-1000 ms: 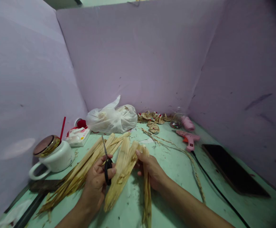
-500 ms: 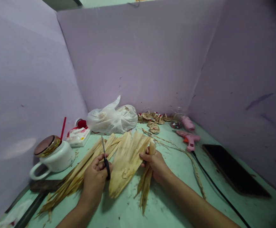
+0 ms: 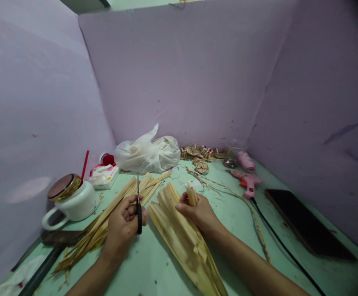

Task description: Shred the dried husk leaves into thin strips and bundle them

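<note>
My left hand is closed round the black handles of a pair of scissors, whose blades point away from me. My right hand grips dried corn husks; the broad pale sheet hangs down and toward me, and a narrow folded end sticks up above the fingers. Beside and beneath my left hand lies a bundle of long husk strips on the green table.
On the left stand a white mug with a lid resting on it, a hammer and a tissue pack. A white plastic bag and woven ornaments sit at the back. Rightward are a braided cord, pink glue gun and phone.
The broad husk in my right hand has swung from lying between my hands to hanging down toward me on the right. My left hand still holds the scissors, almost in place.
</note>
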{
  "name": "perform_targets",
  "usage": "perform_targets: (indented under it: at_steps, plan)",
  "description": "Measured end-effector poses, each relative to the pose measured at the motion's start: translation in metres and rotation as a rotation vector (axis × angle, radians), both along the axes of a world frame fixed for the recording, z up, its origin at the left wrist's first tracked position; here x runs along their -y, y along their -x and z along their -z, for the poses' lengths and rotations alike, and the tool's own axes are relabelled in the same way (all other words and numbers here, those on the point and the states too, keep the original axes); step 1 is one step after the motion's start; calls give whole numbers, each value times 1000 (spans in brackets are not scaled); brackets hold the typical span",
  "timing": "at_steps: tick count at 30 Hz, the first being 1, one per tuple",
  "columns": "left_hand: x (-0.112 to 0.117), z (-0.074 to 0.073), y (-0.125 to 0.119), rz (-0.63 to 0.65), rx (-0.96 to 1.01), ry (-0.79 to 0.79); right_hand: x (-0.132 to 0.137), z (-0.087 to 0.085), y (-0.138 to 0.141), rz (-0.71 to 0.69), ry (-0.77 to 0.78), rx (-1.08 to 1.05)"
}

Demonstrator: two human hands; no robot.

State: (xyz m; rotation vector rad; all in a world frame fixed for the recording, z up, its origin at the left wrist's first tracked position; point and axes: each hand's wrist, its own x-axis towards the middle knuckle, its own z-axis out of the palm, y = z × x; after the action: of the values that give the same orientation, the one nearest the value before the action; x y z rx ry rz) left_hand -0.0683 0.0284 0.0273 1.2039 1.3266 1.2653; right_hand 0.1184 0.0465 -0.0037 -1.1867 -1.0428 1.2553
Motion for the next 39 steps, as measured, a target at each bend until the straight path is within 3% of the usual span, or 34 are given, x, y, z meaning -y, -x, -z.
perform_targets:
  at_steps: [6,10,17,20,24,28,31,36,39]
  plan:
    - [4,0,-11,107,18,115,20,-7,25,-156,-13,99]
    - [1,4,-13,86,80,133,30,-10,36,-231,6,51]
    - [-7,9,-2,-19,243,93,12,-1,20,-72,143,47]
    - [-8,9,2,78,323,104,8,-1,14,7,138,22]
    - [-4,4,4,262,437,154,10,-2,15,-31,116,9]
    - [0,2,6,337,600,177,9,4,16,33,84,37]
    - [1,3,10,379,691,216,10,5,15,-100,175,-177]
    - [5,3,13,510,747,294,22,-3,20,-517,397,-506]
    - [9,2,14,540,729,331,26,-3,23,-619,440,-618]
